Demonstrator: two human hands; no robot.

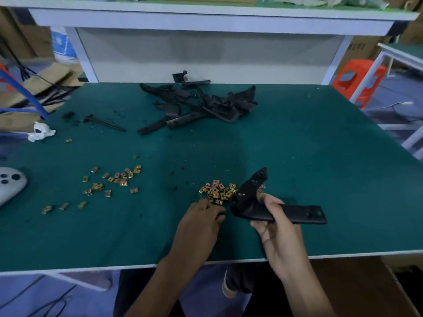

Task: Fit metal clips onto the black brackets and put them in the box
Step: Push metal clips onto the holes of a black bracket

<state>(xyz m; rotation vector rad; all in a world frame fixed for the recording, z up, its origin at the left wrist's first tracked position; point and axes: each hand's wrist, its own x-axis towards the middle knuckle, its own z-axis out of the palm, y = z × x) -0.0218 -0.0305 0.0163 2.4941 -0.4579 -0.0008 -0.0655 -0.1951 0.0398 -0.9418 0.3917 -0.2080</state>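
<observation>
My right hand [273, 223] grips a black bracket [251, 197] just above the green table, its long arm pointing right. My left hand [203, 216] reaches into a small heap of brass-coloured metal clips [217, 192] right beside the bracket; its fingertips are curled at the heap's near edge, and whether they pinch a clip is hidden. A pile of more black brackets [201, 106] lies at the back middle of the table. A cardboard box [357, 287] stands open below the table's front edge at the right.
Loose clips [114, 179] are scattered over the table's left half. A thin black rod [105, 123] and a crumpled white tissue [40, 131] lie at the far left. A grey controller [10, 181] sits at the left edge. An orange stool [357, 78] stands beyond the right corner.
</observation>
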